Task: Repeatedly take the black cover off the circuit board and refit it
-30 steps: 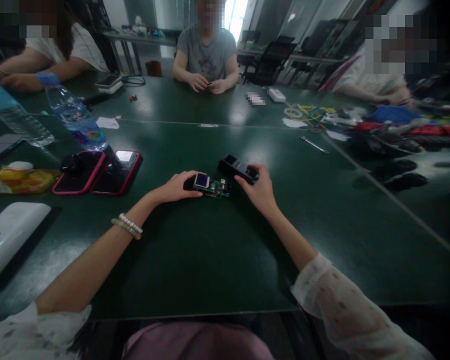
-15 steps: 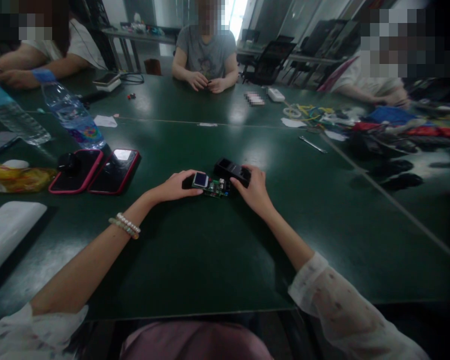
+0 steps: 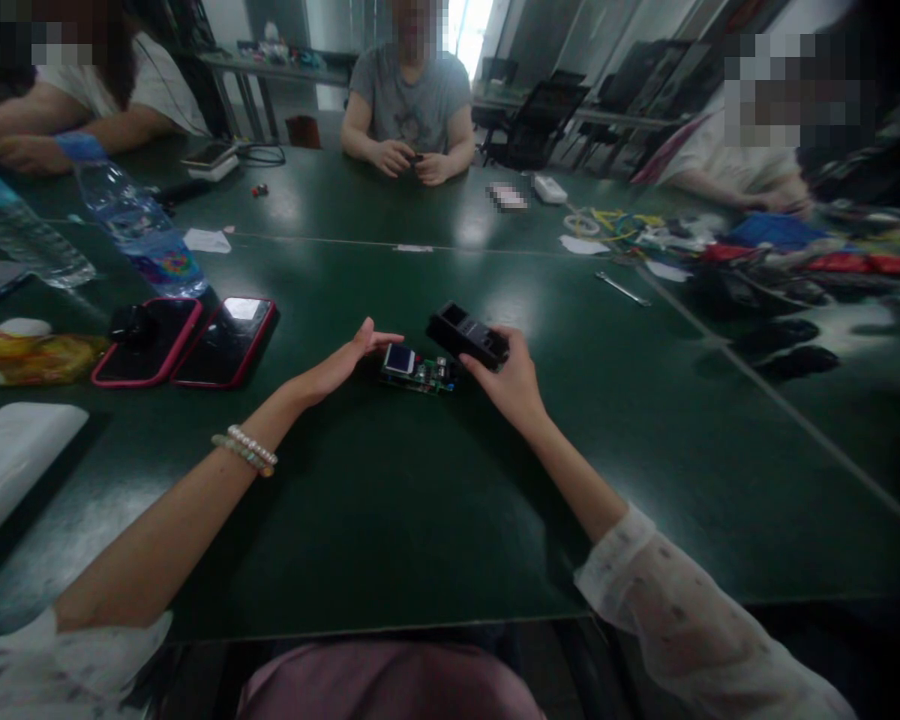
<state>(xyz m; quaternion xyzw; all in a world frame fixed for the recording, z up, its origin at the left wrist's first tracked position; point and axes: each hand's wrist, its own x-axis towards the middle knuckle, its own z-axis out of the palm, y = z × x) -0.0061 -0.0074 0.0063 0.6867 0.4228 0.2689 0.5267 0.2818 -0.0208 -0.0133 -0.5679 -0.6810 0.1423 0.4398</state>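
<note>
A green circuit board (image 3: 429, 376) with a small square screen (image 3: 400, 359) at its left end lies on the dark green table. My left hand (image 3: 341, 365) is just left of the board, its fingers stretched out and holding nothing. Between the thumb and fingers of my right hand (image 3: 511, 378) is a black plastic casing (image 3: 466, 334) with a window-like opening at its far left end. The casing slants above and right of the board, close to its right end. My right fingertips are partly hidden behind the casing.
Two phones in red cases (image 3: 225, 345) lie left, near a water bottle (image 3: 142, 235) and a yellow packet (image 3: 37, 358). A white device (image 3: 15, 480) sits at the near left. A wrench (image 3: 622, 289) and tangled cables (image 3: 615, 222) are right. A person (image 3: 409, 110) sits opposite.
My left hand has let go of the circuit board and drawn slightly left, fingers now extended. The right hand still holds the casing, which is tilted up slightly more.
</note>
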